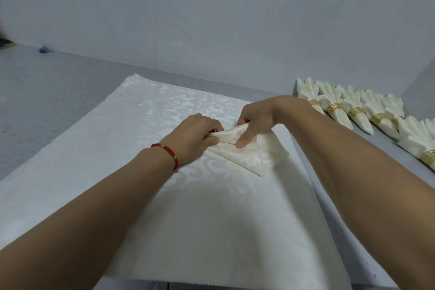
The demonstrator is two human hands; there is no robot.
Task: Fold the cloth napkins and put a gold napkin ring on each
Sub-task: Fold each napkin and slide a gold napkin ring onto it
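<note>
Fingers of both hands curl onto a cream napkin (244, 150), half-folded into a triangle on the patterned cloth (164, 207) covering the table. Left hand (197, 134) pinches the folded edge; right hand (256, 115) grips the raised flap, thumb pressing down. Slippery layers could slide apart if either pinch eases, spoiling the pleat. Finished napkins in gold rings (334, 108) line the right side, clear of the work.

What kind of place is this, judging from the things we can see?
Probably a back room of a restaurant or banquet hall. A row of finished napkins with gold rings lies on a grey table, and both hands fold another napkin on a white damask cloth.
</note>
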